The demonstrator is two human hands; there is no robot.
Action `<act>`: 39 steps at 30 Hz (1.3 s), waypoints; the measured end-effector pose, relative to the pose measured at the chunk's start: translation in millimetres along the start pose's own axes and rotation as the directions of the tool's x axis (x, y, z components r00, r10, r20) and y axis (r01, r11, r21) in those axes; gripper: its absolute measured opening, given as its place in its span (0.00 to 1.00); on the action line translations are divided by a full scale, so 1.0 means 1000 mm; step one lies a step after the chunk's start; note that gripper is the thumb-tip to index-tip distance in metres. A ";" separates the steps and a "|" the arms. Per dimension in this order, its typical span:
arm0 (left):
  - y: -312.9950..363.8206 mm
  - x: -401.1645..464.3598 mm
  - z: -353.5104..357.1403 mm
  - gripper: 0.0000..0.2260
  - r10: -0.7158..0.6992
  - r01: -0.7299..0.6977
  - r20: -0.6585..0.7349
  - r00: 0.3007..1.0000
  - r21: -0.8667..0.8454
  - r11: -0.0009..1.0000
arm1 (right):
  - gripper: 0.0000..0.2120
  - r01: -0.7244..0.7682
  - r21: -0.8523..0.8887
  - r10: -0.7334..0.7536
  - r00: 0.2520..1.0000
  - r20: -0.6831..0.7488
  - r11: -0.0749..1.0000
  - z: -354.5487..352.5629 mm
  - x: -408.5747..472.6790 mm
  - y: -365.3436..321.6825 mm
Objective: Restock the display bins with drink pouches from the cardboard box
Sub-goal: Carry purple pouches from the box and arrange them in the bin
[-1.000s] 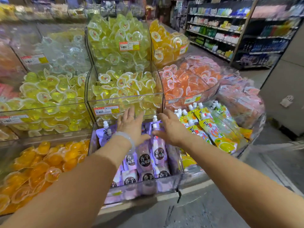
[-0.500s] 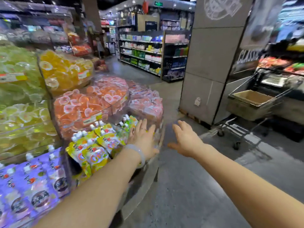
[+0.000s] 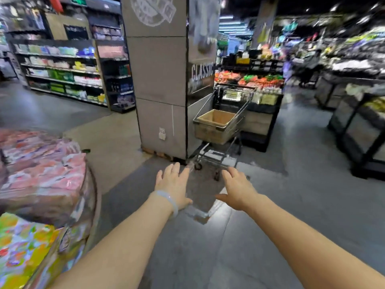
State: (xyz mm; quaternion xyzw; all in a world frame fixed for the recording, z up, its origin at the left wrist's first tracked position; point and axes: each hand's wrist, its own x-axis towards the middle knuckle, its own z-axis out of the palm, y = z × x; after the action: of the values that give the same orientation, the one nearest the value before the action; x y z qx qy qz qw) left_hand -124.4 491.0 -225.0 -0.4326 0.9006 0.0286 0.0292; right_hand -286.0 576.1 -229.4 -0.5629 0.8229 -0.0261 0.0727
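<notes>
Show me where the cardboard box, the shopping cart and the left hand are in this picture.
cardboard box (image 3: 210,130): head view, on its front side wall.
shopping cart (image 3: 239,113): head view, on the wire side of its basket.
left hand (image 3: 174,183): head view, on the back of the hand.

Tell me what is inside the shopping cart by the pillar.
The metal wire shopping cart holds an open brown cardboard box. Only the box's bare inner walls show; its floor and any drink pouches are hidden by its near wall.
</notes>
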 end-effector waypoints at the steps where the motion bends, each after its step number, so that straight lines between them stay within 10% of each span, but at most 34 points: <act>1: 0.002 0.025 -0.001 0.41 0.017 -0.017 -0.002 1.000 -0.007 1.000 | 0.36 -0.022 -0.002 0.022 1.000 -0.001 1.000 -0.003 0.019 0.011; 16: 0.032 0.385 -0.026 0.39 0.228 -0.228 0.017 0.974 0.005 0.974 | 0.34 -0.213 0.037 0.212 0.977 0.035 0.976 -0.044 0.315 0.138; 39: -0.016 0.955 -0.041 0.37 0.152 -0.152 0.013 0.988 0.023 0.988 | 0.32 -0.121 0.080 0.117 0.992 0.051 0.989 -0.076 0.889 0.270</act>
State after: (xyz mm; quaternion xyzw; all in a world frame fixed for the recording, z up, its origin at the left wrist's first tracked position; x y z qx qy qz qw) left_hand -708.7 -264.4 -258.4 -0.3621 0.9311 0.0227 0.0372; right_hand -862.6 -155.6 -268.0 -0.5096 0.8514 -0.0427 0.1165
